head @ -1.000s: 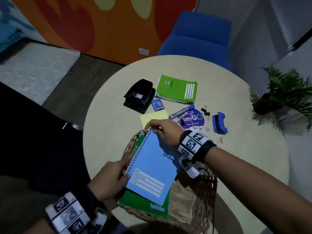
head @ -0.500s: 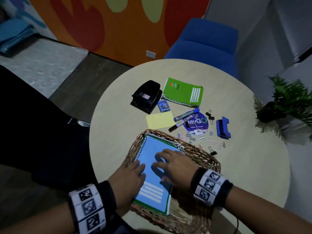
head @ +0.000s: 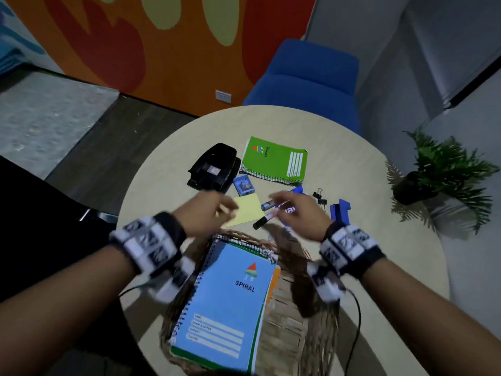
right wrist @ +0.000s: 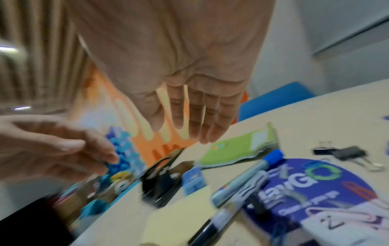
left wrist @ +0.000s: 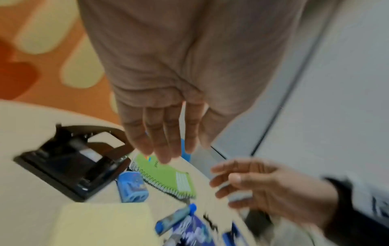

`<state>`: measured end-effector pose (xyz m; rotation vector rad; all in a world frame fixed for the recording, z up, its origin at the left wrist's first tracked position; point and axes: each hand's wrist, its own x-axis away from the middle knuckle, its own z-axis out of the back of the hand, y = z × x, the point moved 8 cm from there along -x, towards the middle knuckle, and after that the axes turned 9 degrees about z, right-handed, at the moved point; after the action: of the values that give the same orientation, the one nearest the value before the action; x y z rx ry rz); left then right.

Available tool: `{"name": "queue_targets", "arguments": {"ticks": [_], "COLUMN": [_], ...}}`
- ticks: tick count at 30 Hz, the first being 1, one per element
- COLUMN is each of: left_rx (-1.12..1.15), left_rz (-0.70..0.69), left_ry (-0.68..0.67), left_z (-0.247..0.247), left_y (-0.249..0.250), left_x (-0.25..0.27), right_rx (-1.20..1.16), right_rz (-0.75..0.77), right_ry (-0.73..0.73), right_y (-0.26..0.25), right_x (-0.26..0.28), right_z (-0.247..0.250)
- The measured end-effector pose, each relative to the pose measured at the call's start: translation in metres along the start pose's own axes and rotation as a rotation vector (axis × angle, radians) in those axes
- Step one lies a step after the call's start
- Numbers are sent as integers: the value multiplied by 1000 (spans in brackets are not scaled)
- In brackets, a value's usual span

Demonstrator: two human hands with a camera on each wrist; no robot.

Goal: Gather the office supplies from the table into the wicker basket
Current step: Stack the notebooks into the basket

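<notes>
Right hand [head: 298, 215] above markers [head: 271, 210]

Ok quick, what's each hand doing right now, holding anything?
Left hand: open, fingers straight, holding nothing.
Right hand: open, fingers loosely extended above the markers, holding nothing.

The light blue spiral-bound notebook [head: 225, 302] lying in the wicker basket [head: 314, 332] reads "SPIRAL" under a "JF" logo. The green spiral-bound notebook [head: 275, 160] on the desk [head: 366, 240] carries the same "JF SPIRAL". The round purple disc [right wrist: 311, 188] shows "avGO".
</notes>
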<state>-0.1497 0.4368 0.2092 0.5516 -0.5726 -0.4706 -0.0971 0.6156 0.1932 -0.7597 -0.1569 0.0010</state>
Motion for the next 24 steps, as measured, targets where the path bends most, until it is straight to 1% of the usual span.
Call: {"name": "queue_targets", "arguments": {"ticks": [1,2,3,4,5,6,7,9,10,11,12,13,14,15,17,18,19,20,21,22,24], "left_rx": [164,333,551,748,884,886,721,333,235,165,146,179,266,250,231,196,191,129,132,128,98], "left_rz": [49,133,244,361,456,504,506,512,477,469,468,497,549,548,534,513,521,498,477,422,274], "left_ry": [48,65,59,33,22,16,-21,91,118,110,99,94,71,20,10,-4,-20,8,50,96,215], "left_z": [8,9,5,-3,-14,-20,-25,-17,-12,-12,-13,-16,-19,-25,-29,-30,-32,-31,-25,-17,7], "left_y": [3,2,0,0,-2,2,5,9,13,14,12,6,-2,-1,-5,-3,-2,-1,1,5,18], "left_x": [-26,-54,-78,-101,-126,-145,-162,-185,-195,-206,-217,-225,-228,-227,-232,-232,-229,-232,-231,-228,-217], "right_rx": [-80,-160,-240,-305,-333,-325,-303,-282,-283,-285,-286,-294,-310,-323,-330,-351,-389,-435,-481,-531,-595], "right_rz": [-100,-210,-317,-405,-468,-507,-531,-573,-606,-644,-675,-693,-689,-675,-623,-588,-552,-509,-460,-396,-235], "right_ry": [110,200,257,278,276,281,298,337,334,315,293,275,277,300,352,373,396,422,440,444,388], "right_y": [24,52,77,97,111,120,126,136,143,150,157,164,168,172,171,169,165,157,147,133,103], "right_x": [-16,-32,-45,-58,-68,-77,-85,-97,-102,-106,-109,-113,-117,-121,-130,-135,-139,-140,-137,-134,-122], "right_z": [17,28,33,33,32,32,35,40,41,41,41,40,41,43,47,48,48,51,56,63,81]}}
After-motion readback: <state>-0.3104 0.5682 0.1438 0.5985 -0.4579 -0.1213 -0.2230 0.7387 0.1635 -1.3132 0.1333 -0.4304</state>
